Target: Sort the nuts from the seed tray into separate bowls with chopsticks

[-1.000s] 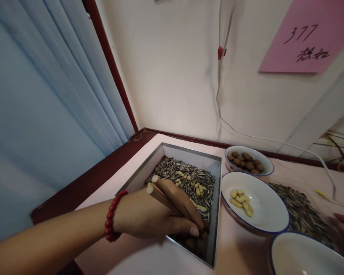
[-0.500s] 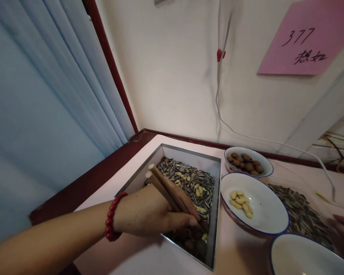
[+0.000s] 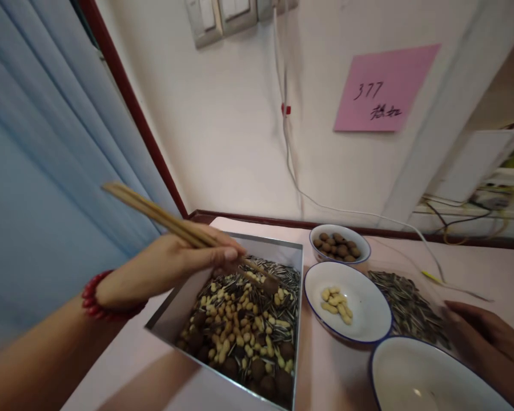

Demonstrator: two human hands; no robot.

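Observation:
My left hand (image 3: 205, 251), with a red bead bracelet (image 3: 95, 297) on its wrist, is closed around a pair of wooden chopsticks (image 3: 154, 212). Their tips reach over a metal-rimmed box (image 3: 299, 319), and a round brown dried longan (image 3: 270, 285) appears to sit between them. Inside the box lie peanuts (image 3: 229, 319), striped sunflower seeds (image 3: 282, 271) and more longans. At the right edge my right hand (image 3: 490, 342), partly blurred, seems to grip the side of a clear container holding sunflower seeds (image 3: 405, 302).
Several peanuts lie in a blue-rimmed white bowl (image 3: 368, 297) right of the box. Behind it stands a bowl (image 3: 364, 242) of longans. Another white bowl (image 3: 428, 371) is at the front right. A white cable (image 3: 351, 212) runs down the wall; a blue curtain (image 3: 60, 142) hangs left.
My left hand has lifted and tilted the chopsticks flatter, bringing a longan up at their tips. The view has shifted right, showing more of my right hand.

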